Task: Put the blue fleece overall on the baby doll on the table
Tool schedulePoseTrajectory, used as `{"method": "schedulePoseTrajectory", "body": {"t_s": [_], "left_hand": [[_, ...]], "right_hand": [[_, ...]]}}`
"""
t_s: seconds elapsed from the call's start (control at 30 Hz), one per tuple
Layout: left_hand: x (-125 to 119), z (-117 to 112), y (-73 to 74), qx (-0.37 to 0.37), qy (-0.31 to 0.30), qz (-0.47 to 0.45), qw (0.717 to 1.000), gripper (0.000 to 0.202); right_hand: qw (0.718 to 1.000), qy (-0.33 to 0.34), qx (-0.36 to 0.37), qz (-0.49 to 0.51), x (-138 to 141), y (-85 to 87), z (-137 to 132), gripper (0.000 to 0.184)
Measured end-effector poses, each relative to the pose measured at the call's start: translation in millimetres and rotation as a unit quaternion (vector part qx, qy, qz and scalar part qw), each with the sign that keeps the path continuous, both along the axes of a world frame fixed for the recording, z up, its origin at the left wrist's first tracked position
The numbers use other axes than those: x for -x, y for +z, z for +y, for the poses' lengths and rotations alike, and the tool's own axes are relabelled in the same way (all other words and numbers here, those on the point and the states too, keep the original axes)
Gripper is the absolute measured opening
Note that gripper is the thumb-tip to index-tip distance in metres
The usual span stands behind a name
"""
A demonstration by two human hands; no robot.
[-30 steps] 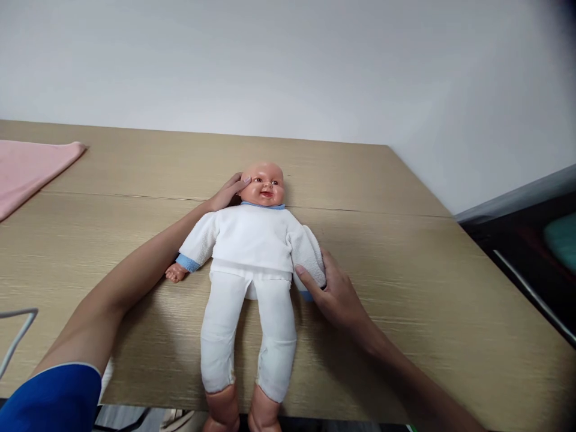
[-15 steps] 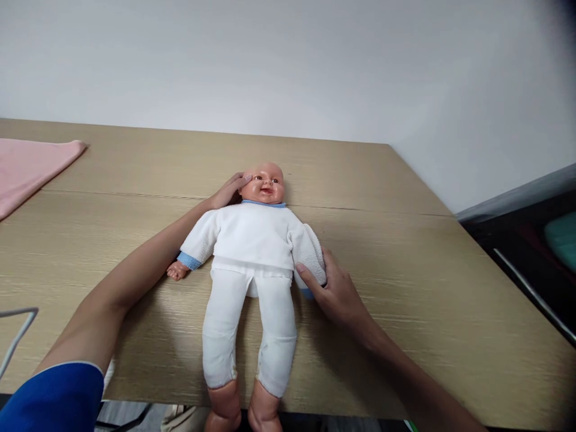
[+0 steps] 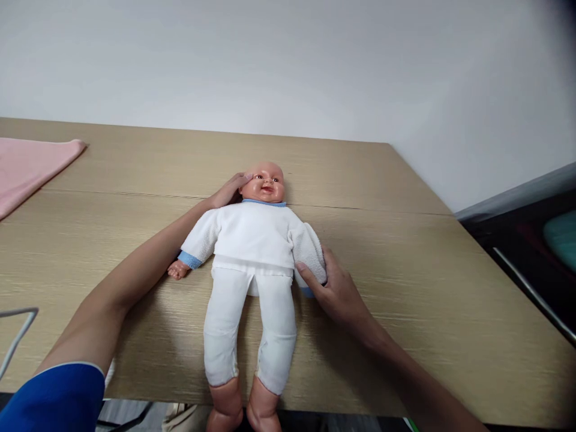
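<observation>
A baby doll (image 3: 254,234) lies on its back on the wooden table, its head away from me and its feet over the front edge. It wears a white top with blue collar and cuffs, and white leggings. My left hand (image 3: 229,189) cups the side of the doll's head, with the fingertips by its eye. Lower down, my right hand (image 3: 335,288) grips the doll's sleeve (image 3: 310,255) on the right side, thumb in front and fingers behind. The doll's hand on that side is hidden, while its other hand (image 3: 179,269) rests beside my left forearm.
A pink cloth (image 3: 33,168) lies at the left on the table (image 3: 382,180). A bent white rod or cable (image 3: 20,330) shows at the left edge. Behind the table is a pale wall (image 3: 270,66), and a dark object (image 3: 531,240) stands off to the right.
Both hands keep their places on the doll's head and sleeve. The doll's legs and feet have shifted up very slightly in view.
</observation>
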State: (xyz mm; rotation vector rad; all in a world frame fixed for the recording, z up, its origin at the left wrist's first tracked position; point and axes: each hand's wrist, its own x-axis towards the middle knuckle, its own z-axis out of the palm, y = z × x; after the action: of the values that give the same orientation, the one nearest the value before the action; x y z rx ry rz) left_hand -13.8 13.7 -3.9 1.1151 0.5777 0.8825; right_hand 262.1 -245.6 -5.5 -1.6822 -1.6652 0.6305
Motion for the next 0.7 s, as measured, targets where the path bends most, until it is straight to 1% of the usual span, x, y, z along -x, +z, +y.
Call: {"method": "schedulePoseTrajectory", "body": {"t_s": [0.1,0.2,0.33,0.53,0.7], "left_hand": [[0.4,2.3,-2.0,-0.014,-0.016,0.000,1.000,0.063],[0.3,3.7,-3.3,-0.018,-0.013,0.004,1.000,0.065],[-0.2,3.5,-3.7,-0.020,-0.004,0.000,1.000,0.062],[0.2,1.4,-1.5,-0.023,-0.011,0.004,1.000,0.061],[1.5,-0.4,2.1,-0.042,-0.004,0.017,0.999,0.058]], "right_hand": [[1.000,0.002,0.000,0.000,0.6,0.3,0.2,0.062],[1.000,0.001,-0.004,0.002,1.3,0.7,0.1,0.063],[1.000,0.003,0.001,-0.002,1.5,2.3,0.0,0.061],[1.000,0.007,0.009,-0.002,1.8,5.0,-0.2,0.064],[1.000,0.004,0.006,-0.003,1.4,2.8,0.5,0.066]]}}
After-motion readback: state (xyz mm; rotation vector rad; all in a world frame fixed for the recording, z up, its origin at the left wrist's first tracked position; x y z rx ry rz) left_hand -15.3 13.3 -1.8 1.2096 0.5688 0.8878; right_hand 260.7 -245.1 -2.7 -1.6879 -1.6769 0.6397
